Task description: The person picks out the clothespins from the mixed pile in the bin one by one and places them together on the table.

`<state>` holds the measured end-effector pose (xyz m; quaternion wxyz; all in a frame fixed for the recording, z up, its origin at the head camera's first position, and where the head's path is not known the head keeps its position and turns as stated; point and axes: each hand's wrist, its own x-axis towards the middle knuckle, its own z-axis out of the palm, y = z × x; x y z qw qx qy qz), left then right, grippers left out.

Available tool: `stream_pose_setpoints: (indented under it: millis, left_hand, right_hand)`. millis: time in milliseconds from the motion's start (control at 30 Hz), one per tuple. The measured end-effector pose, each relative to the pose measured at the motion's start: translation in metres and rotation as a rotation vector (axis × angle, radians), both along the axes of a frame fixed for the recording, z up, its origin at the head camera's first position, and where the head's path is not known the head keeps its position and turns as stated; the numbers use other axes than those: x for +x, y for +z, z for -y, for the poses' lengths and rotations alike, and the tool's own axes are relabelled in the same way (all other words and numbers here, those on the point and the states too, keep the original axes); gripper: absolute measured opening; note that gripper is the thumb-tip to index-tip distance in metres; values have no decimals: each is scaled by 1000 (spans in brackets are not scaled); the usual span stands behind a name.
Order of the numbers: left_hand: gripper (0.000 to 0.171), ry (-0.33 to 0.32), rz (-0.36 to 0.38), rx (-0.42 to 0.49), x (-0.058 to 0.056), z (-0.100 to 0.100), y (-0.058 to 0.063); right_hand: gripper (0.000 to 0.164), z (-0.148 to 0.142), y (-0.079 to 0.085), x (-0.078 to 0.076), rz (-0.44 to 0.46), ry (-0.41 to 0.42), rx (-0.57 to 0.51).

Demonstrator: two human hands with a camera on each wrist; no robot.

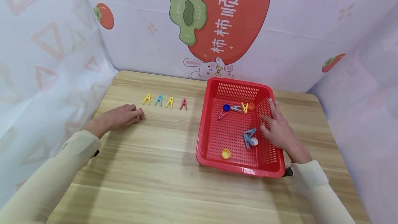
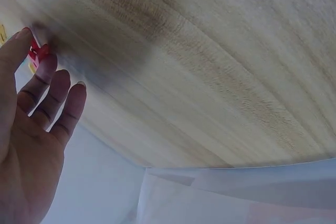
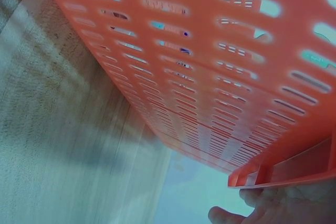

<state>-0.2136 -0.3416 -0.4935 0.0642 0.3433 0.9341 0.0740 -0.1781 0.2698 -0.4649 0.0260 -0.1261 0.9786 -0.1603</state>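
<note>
At the left of the table, my left hand [image 1: 125, 115] pinches a small red clothespin [image 2: 39, 52] between thumb and forefinger, the other fingers loosely bent. A row of clothespins lies just beyond: a yellow clothespin [image 1: 147, 99], a blue one [image 1: 159, 100], another yellow one [image 1: 169, 102] and a pink-red one [image 1: 183, 104]. On the right, my right hand [image 1: 281, 130] rests across the rim of a red plastic basket [image 1: 203, 123]. Its thumb and forefinger reach inside over the wall; other fingers lie along the rim, and two fingertips show outside in the right wrist view.
Inside the basket lie a yellow clothespin [image 1: 244, 108], a pink one [image 1: 222, 114], blue ones [image 1: 247, 141] and a grey one [image 1: 236, 108]. Bottle caps lie among them: a blue cap [image 1: 226, 108], an orange one [image 1: 251, 106], a white one [image 1: 254, 141] and a yellow one [image 1: 226, 154]. Printed cloth [image 1: 295, 44] surrounds the table.
</note>
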Motion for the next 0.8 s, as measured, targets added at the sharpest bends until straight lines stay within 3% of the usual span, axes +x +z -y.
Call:
stream_pose_setpoints:
  millis: [533,800]
  left_hand:
    - [9,16,41,-20,-7,-5,-6]
    - [13,-5,-27,-16,-6,-3,-8]
  right_hand:
    - [54,1,1,1,14,-5,-10]
    - [54,1,1,0,9,-6,-13]
